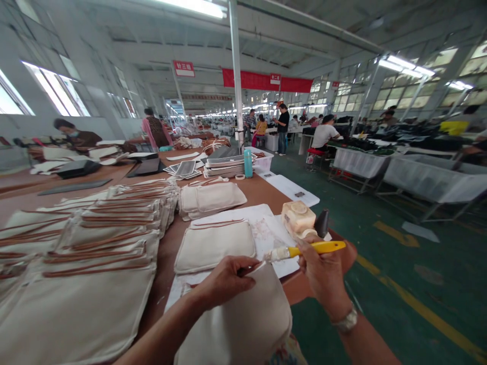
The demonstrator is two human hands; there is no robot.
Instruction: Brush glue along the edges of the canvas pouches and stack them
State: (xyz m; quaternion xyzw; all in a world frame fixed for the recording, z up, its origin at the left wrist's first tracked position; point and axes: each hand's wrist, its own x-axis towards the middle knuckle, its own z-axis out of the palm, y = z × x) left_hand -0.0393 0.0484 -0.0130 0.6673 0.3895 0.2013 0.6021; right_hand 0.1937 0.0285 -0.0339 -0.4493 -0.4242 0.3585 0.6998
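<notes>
Yellow-handled brush (304, 250), lying level, white bristles pointing left of the right grip, tip touching the upper edge of a cream fabric panel (243, 319) pinched under the left grip.

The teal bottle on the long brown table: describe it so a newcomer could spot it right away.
Follow the long brown table away from the hands toward the white pillar. Just at the pillar's foot, beside a stack of flat grey panels and a clear plastic bin, stands the bottle. It is the only upright teal thing there.
</notes>
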